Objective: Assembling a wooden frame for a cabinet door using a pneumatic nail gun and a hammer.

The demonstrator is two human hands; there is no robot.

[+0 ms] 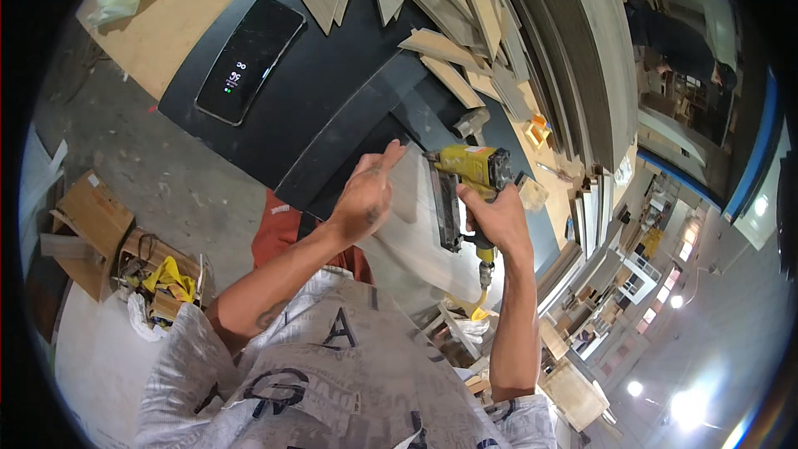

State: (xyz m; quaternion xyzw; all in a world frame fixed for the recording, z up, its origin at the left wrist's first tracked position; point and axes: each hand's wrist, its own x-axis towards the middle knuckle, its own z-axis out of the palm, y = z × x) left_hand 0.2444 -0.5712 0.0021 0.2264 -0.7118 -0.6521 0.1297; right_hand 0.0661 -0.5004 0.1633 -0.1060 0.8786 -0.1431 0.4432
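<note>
My right hand (499, 220) is wrapped round the grip of a yellow-and-black air nail gun (472, 168). The gun's nose points left, toward the fingertips of my other hand, and a yellow hose (484, 283) hangs from its base. My left hand (366, 195) is closed at the edge of a pale grey wooden board (416, 187), with its fingers reaching along the board's far end. The board lies against black panels (332, 129) in front of me; my fingers hide part of where they meet. Just beyond the gun lies a hammer (471, 122).
A phone (249, 62) with its screen lit lies on the black surface to the left. Cut wood strips (453, 8) pile up at the far side, beside long stacked boards (582, 50). A cardboard box (100, 220) stands at the lower left. Another person (677, 37) is at the upper right.
</note>
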